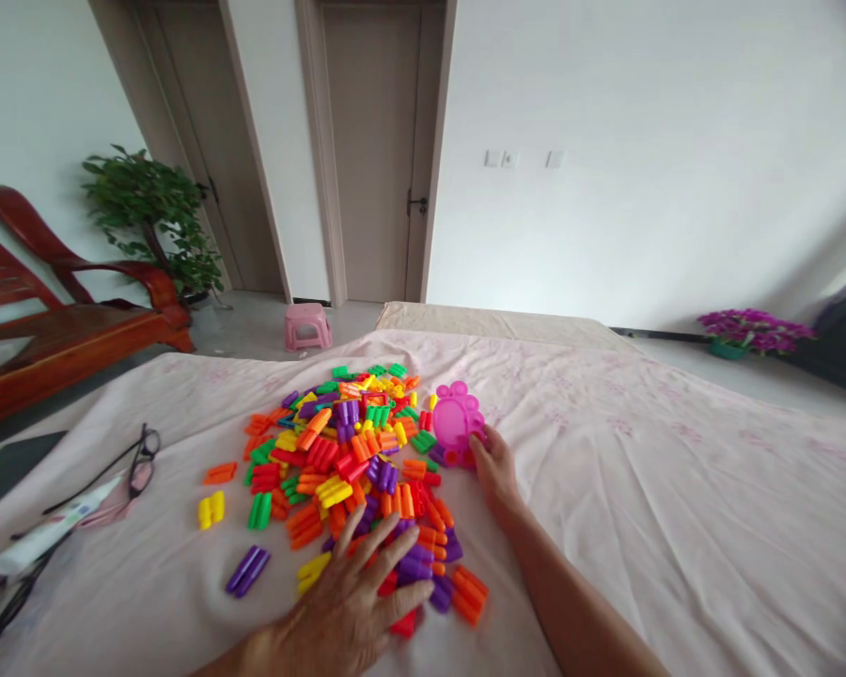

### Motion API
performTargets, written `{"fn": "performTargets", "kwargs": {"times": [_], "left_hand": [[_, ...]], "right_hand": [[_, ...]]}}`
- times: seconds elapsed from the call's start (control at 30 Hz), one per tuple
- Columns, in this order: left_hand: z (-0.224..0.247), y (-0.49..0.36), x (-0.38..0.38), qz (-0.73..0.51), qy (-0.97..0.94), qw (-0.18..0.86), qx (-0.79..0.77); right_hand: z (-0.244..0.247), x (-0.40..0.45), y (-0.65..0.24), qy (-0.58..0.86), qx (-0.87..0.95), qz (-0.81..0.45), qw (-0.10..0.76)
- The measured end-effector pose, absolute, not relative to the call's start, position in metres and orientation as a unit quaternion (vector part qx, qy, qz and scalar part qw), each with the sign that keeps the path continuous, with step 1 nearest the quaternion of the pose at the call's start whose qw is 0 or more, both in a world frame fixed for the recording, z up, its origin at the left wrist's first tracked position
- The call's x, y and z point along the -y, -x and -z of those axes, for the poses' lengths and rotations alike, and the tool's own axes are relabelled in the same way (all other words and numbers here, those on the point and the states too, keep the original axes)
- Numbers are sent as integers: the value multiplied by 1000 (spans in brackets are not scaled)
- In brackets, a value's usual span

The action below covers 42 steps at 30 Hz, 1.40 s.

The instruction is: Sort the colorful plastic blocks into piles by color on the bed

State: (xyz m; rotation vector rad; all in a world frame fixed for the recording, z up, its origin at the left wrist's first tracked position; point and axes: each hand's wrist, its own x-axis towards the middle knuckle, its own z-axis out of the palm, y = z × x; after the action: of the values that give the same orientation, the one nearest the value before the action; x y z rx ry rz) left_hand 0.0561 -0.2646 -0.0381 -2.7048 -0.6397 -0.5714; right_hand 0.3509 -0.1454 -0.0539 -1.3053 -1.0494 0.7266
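Note:
A heap of plastic building pieces [324, 456] in red, orange, yellow, green and purple lies on the cloth. Palm down over the near side of the heap is my left hand [352, 602], its fingers spread across several pieces and gripping none that I can see. At the heap's right edge my right hand [497, 470] pinches a pink scalloped plastic piece [452, 420] between thumb and fingers. The pink piece has a large round middle ringed by small circles. A purple piece [248, 570] lies apart, left of my left hand, with a yellow piece [211, 510] farther out.
Pale cloth [649, 508] covers the broad surface. Eyeglasses [143, 461] and a white stick-like device [60, 528] with cords lie at left. Beyond the surface stand a pink stool [307, 326], a wooden bench [77, 329] and a potted plant [151, 216].

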Motion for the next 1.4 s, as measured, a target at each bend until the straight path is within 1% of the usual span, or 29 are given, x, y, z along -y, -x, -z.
{"fn": "performTargets", "kwargs": {"times": [0.17,0.27,0.47,0.6,0.63,0.7,0.83,0.93,1.0,1.1,1.2,1.3,1.4], "left_hand": [[31,-49,232,165,930,184,272],[21,-47,207,165,915,203,307],[-3,-41,159,222,866,157,420],[-8,-49,157,287,802,160,498],[-8,-56,164,301,801,158,494],[-7,-73,184,306,834,139,437],[6,-113,231,208,950,55,225],[20,-134,243,157,974,23,163],[28,-141,236,144,974,30,174],[31,-142,211,137,960,64,234],[26,-138,185,131,940,94,300],[20,-129,168,130,927,111,334],[13,-120,160,160,911,123,360]], "right_hand": [[50,145,-347,560,463,-317,610],[50,147,-347,559,466,-305,614],[57,147,-348,565,448,-313,618],[62,145,-349,561,437,-309,631],[62,144,-349,563,434,-311,631],[62,144,-349,565,433,-315,628],[62,144,-349,554,441,-300,640],[66,142,-351,547,434,-281,658],[70,140,-352,544,430,-276,666],[74,138,-353,541,430,-278,667],[77,136,-353,539,438,-282,662],[79,136,-353,537,445,-286,657],[79,136,-354,548,444,-274,654]]}}
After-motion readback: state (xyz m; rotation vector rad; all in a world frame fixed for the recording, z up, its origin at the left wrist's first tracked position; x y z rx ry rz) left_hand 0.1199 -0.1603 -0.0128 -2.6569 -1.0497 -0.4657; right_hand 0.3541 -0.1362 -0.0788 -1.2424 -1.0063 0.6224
